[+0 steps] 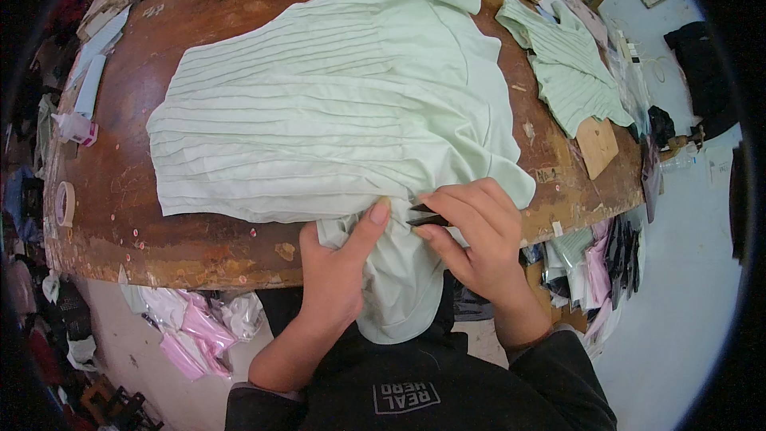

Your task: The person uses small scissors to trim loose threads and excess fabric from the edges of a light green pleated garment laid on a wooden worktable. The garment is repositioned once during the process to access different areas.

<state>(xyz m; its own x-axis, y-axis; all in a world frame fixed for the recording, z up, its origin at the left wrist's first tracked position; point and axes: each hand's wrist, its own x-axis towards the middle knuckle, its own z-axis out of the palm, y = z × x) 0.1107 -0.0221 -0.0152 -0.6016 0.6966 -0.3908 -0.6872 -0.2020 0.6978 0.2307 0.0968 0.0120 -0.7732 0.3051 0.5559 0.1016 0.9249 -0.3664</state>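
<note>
A pale mint-green pleated garment (279, 104) lies spread across the brown wooden table, its near edge gathered and hanging toward my lap. My left hand (339, 263) is closed on a fold of it, the thumb pressed on top at the table's front edge. Just right of that thumb, my right hand (479, 243) holds small dark thread snips (428, 217) between thumb and fingers. Their tips point left and meet the bunched fabric; whether a thread lies between them is too small to tell.
The worn table (191, 251) carries a tape roll (65, 204) and a small white-and-pink bottle (76, 128) at left. Another mint pleated piece (570, 64) lies at right beside a wooden board (597, 146). Bagged pink and white clothes (195, 327) lie below the table's front left edge.
</note>
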